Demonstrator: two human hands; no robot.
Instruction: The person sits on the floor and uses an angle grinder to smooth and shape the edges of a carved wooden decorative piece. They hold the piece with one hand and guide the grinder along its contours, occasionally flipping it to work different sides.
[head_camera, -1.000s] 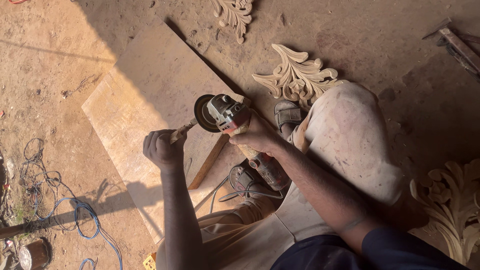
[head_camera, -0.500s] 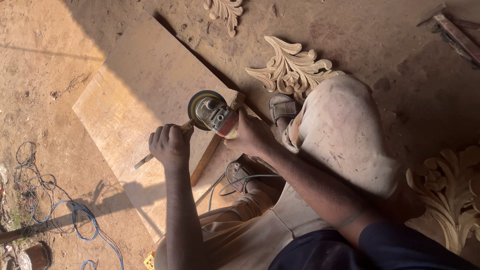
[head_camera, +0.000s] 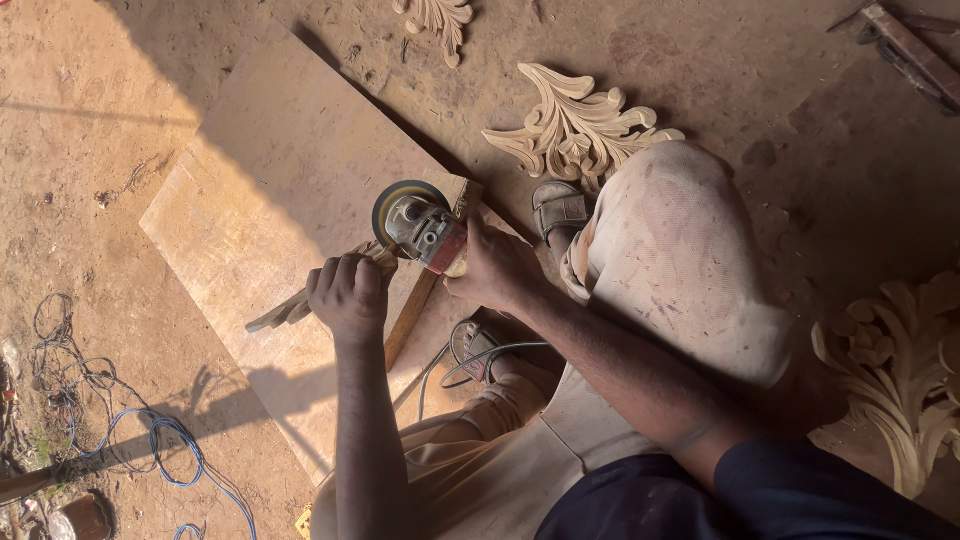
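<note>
My right hand (head_camera: 495, 268) grips the body of an angle grinder (head_camera: 422, 228) with a round disc. Its disc end meets a small carved wooden piece (head_camera: 300, 305) that my left hand (head_camera: 347, 295) holds in a closed fist. Both hands work over a large flat wooden board (head_camera: 270, 200) lying on the dirt floor. The grinder's cable (head_camera: 470, 362) runs back past my sandalled foot (head_camera: 478, 345). My knee in pale dusty trousers (head_camera: 670, 250) rises on the right.
Carved leaf ornaments lie around: one (head_camera: 575, 125) beside my other sandal (head_camera: 558, 208), one (head_camera: 440, 18) at the top edge, a large one (head_camera: 900, 380) at the right. Blue and dark cables (head_camera: 130, 430) tangle at the lower left. A tool (head_camera: 905, 45) lies top right.
The view has shifted a little. My left hand with the carved piece has stayed at the grinder's disc, and my right hand keeps its grip on the grinder.
</note>
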